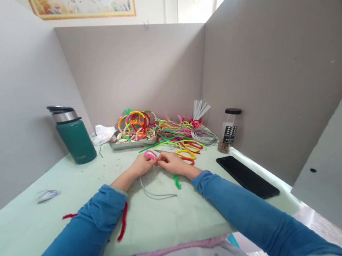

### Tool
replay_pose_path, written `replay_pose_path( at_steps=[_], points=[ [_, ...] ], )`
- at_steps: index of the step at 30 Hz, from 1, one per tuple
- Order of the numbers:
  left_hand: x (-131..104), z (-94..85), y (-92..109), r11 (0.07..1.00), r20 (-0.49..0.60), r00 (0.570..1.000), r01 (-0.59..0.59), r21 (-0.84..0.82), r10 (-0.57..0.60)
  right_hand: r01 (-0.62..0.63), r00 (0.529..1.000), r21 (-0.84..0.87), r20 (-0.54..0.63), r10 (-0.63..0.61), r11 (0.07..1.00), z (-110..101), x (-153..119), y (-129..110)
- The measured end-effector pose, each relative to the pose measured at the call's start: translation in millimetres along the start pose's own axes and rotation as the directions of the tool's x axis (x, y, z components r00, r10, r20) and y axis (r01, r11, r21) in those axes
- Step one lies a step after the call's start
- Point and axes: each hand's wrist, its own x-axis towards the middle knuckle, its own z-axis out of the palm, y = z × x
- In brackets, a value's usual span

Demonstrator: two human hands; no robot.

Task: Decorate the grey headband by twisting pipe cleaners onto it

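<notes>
My left hand (142, 164) is closed on a looped pink pipe cleaner (150, 154) above the middle of the table. Its fingertips meet those of my right hand (170, 162), which is pinched together at the lower end of the pink loop; what lies between the right fingertips is too small to make out. A thin grey wire (154, 196) curves on the cloth below my hands. Beneath my right wrist lies a short green piece (176, 181). Yellow and red wavy pipe cleaners (188, 151) rest just beyond my right hand. A red strip (123, 222) lies beside my left sleeve.
Behind my hands are a metal tray (134, 143) with colourful loops, a pile of pipe cleaners (174, 128) and coiled grey wire (205, 136). A green bottle (77, 140) stands left; a jar (229, 131) and black phone (247, 176) are right. Grey partitions surround the table.
</notes>
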Motion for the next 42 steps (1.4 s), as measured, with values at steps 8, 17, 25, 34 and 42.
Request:
replay_pose_path(
  at_steps=[8,17,25,34,42],
  points=[
    [1,-1.3,-1,0.999,0.002,1.000,-0.009,0.041,0.009,-0.038,0.999,-0.007,-0.019,0.038,0.999,3,2,3],
    [2,-1.3,-4,0.990,0.022,0.998,-0.053,-0.131,0.056,-0.045,0.998,-0.003,-0.040,0.044,0.999,4,3,4],
    [4,-0.8,-7,0.977,0.017,0.996,-0.085,-0.196,0.091,-0.055,0.997,0.028,-0.051,0.056,0.998,3,3,3],
    [-4,-7.4,11,0.978,0.037,0.996,-0.070,-0.197,0.078,-0.066,0.997,0.089,-0.039,0.069,0.994,1,3,4],
    [-3,-6.7,8,0.961,0.036,0.995,-0.079,-0.263,0.091,-0.065,0.996,0.118,-0.048,0.071,0.991,2,3,4]
  ],
)
